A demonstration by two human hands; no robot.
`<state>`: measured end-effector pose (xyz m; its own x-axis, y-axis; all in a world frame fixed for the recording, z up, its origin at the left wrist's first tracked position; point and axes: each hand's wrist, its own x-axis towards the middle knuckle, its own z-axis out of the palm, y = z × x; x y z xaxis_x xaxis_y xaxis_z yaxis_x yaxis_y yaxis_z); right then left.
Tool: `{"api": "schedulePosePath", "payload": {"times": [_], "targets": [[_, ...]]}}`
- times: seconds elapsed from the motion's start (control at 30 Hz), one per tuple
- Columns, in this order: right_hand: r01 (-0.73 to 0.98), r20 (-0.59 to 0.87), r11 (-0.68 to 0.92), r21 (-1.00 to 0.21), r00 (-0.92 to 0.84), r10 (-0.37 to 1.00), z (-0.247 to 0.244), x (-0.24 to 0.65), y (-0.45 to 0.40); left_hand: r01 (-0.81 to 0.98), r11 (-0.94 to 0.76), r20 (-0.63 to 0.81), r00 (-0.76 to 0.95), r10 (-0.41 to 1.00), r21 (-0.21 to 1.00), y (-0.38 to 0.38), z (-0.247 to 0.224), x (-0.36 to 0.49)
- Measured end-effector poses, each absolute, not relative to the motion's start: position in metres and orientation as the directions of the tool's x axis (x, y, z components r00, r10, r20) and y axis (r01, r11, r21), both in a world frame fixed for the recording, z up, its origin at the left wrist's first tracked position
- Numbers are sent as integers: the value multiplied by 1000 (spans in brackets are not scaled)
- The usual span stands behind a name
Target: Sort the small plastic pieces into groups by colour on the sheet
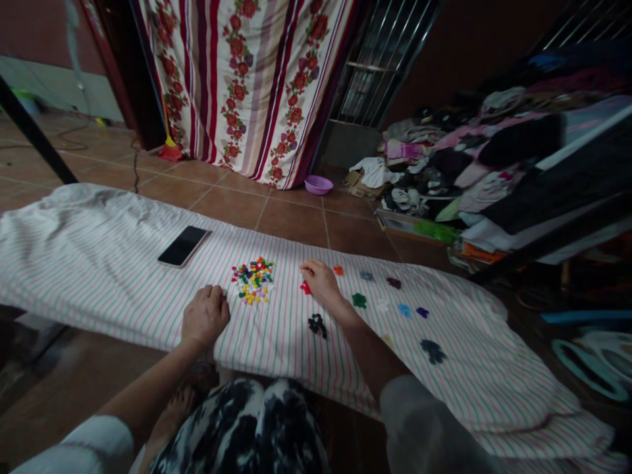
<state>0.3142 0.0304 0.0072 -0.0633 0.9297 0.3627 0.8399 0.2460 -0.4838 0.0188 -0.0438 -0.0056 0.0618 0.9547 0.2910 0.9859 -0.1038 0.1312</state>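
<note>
A pile of small multicoloured pieces (253,280) lies on the striped cloth (281,336). My left hand (205,316) rests on the cloth left of this pile, its fingers curled with nothing visible in them. Right of the pile, my right hand (320,280) has its thumb and fingertips pinched together; what they hold is too small to name. Red pieces (305,288) lie just under that hand. Black pieces (316,324) sit nearer me. Further right are small groups: orange (338,270), grey (366,275), brown (394,282), green (359,300), light blue (403,309) and purple (422,312).
A phone (184,246) lies on the cloth at the left. Dark blue-grey pieces (433,351) are at the right. Beyond the table are a floral curtain (247,85), a purple basin (318,185), a red broom (170,151) and heaped clothes (469,145).
</note>
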Motion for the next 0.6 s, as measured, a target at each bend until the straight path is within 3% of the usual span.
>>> {"api": "schedulePosePath", "payload": {"times": [0.23, 0.43, 0.6], "targets": [[792, 207, 375, -482, -313, 927, 14, 263, 14, 984, -117, 310, 69, 948, 138, -43, -7, 18], [853, 64, 299, -428, -301, 951, 15, 250, 3, 982, -120, 311, 69, 948, 146, -42, -8, 19], [878, 29, 254, -405, -265, 964, 18, 244, 0, 982, -108, 296, 58, 954, 156, -43, -5, 19]]}}
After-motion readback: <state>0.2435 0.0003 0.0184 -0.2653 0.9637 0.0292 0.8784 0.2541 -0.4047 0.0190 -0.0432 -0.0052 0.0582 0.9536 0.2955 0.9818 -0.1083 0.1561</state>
